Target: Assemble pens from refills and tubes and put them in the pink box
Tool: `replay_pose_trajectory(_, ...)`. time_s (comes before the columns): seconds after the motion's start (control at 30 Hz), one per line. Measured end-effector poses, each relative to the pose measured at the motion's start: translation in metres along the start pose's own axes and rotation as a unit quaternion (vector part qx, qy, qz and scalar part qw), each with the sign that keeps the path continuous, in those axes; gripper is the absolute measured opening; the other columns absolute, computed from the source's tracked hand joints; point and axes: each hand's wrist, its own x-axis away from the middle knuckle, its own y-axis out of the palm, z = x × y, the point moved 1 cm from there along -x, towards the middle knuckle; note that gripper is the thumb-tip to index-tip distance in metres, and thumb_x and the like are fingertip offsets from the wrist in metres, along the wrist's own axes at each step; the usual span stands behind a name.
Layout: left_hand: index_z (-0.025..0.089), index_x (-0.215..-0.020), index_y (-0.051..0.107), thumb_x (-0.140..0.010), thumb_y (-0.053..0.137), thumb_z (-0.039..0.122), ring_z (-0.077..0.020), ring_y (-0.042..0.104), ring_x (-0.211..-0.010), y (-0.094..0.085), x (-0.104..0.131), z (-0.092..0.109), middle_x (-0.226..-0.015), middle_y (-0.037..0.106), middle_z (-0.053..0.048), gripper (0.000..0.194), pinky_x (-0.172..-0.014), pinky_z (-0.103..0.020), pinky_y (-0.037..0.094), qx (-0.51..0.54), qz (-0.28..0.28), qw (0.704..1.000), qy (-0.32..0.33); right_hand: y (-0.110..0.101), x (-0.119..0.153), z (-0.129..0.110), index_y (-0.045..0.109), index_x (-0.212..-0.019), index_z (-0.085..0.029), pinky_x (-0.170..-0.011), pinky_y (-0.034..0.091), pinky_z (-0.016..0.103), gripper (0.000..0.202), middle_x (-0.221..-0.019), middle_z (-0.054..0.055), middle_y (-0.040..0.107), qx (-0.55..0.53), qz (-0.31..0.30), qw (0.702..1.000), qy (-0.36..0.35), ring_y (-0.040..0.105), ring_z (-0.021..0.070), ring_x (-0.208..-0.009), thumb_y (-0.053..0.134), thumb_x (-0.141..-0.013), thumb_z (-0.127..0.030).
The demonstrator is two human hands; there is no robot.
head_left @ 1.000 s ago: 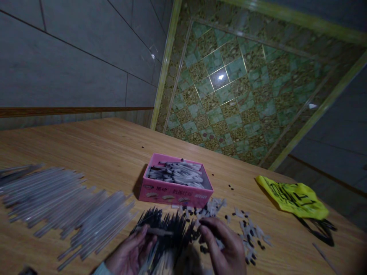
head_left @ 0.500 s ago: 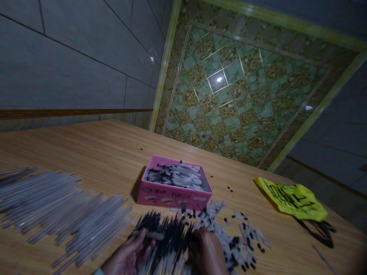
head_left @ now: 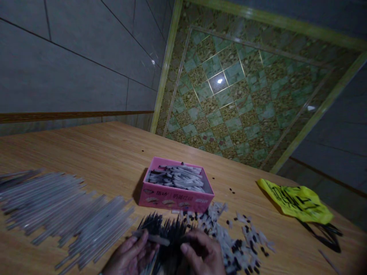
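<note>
Pen piece (head_left: 156, 239), pinched between the left hand's (head_left: 134, 254) thumb and fingers, lies above the dark refills (head_left: 163, 225). The right hand's (head_left: 205, 252) fingers curl; their grip is unclear. The pink box (head_left: 174, 199) holds many whitish, dark-ended pens (head_left: 179, 177).

Right hand (head_left: 204, 252) now closer to the pale tube (head_left: 158, 239), its thumb (head_left: 187, 252) in view.

Tabletop (head_left: 94, 147), smooth wood-grain; tubes (head_left: 100, 225), clear glossy plastic; box (head_left: 174, 200), printed card, apparently; wall panel (head_left: 220, 95), glossy patterned tile; bag (head_left: 296, 200), thin creased plastic.
</note>
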Motion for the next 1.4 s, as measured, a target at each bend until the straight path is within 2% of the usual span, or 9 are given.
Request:
replay_pose_trajectory(0.17, 0.015, -0.076, 0.054, -0.064, 0.068, -0.001, -0.0148, 0.069, -0.055, 0.005, 0.005, 0.002, -0.059, 0.072, -0.002, 0.025, -0.050, -0.017, 0.056, -0.038, -0.001, 0.999, 0.020, 0.010, 0.006, -0.013, 0.067, -0.073, -0.020, -0.047, 0.043, 0.020, 0.012, -0.060, 0.001, 0.060, -0.033, 0.017, 0.999, -0.019, 0.057, 0.0154, -0.053, 0.063, -0.069, -0.030)
replay_pose_trajectory(0.37, 0.015, -0.080, 0.054, -0.054, 0.079, 0.009, -0.0166, 0.069, -0.056, 0.002, 0.005, 0.002, -0.067, 0.074, -0.005, 0.037, -0.051, -0.020, 0.056, -0.038, -0.032, 0.998, 0.024, 0.013, 0.008, -0.010, 0.065, -0.070, -0.019, -0.040, 0.039, 0.017, 0.009, -0.059, 0.001, 0.059, 0.005, -0.008, 0.999, -0.031, 0.055, 0.0139, -0.052, 0.060, -0.066, -0.024)
replay_pose_trajectory(0.57, 0.016, -0.084, 0.051, -0.049, 0.083, 0.016, -0.0185, 0.069, -0.058, -0.002, 0.001, -0.001, -0.066, 0.074, -0.006, 0.047, -0.051, -0.023, 0.055, -0.039, -0.049, 0.998, 0.023, 0.012, 0.008, -0.009, 0.064, -0.070, -0.019, -0.037, 0.036, 0.017, 0.010, -0.058, 0.001, 0.059, 0.044, -0.020, 0.997, -0.058, 0.055, 0.0138, -0.051, 0.058, -0.068, -0.027)
replay_pose_trajectory(0.77, 0.017, -0.079, 0.050, -0.051, 0.082, 0.017, -0.0169, 0.068, -0.056, -0.001, 0.000, 0.001, -0.062, 0.071, -0.002, 0.043, -0.051, -0.022, 0.056, -0.035, -0.058, 0.997, 0.028, 0.011, 0.008, -0.008, 0.064, -0.073, -0.019, -0.038, 0.036, 0.018, 0.016, -0.059, 0.002, 0.060, 0.062, -0.034, 0.995, -0.076, 0.057, 0.0148, -0.053, 0.057, -0.072, -0.032)
replay_pose_trajectory(1.1, 0.017, -0.080, 0.049, -0.054, 0.081, 0.020, -0.0179, 0.069, -0.058, -0.004, -0.003, -0.001, -0.065, 0.073, -0.005, 0.041, -0.052, -0.024, 0.055, -0.044, -0.073, 0.995, 0.044, 0.009, 0.007, -0.008, 0.065, -0.076, -0.019, -0.042, 0.039, 0.019, 0.013, -0.064, 0.003, 0.063, 0.083, -0.043, 0.991, -0.099, 0.060, 0.0156, -0.057, 0.055, -0.074, -0.027)
replay_pose_trajectory(1.4, 0.017, -0.083, 0.047, -0.058, 0.079, 0.025, -0.0155, 0.067, -0.056, -0.004, -0.003, -0.001, -0.067, 0.074, -0.006, 0.042, -0.053, -0.023, 0.054, -0.053, -0.071, 0.995, 0.042, 0.011, 0.008, -0.007, 0.064, -0.075, -0.018, -0.040, 0.038, 0.019, 0.015, -0.062, 0.003, 0.062, 0.095, -0.036, 0.989, -0.106, 0.060, 0.0155, -0.056, 0.054, -0.075, -0.029)
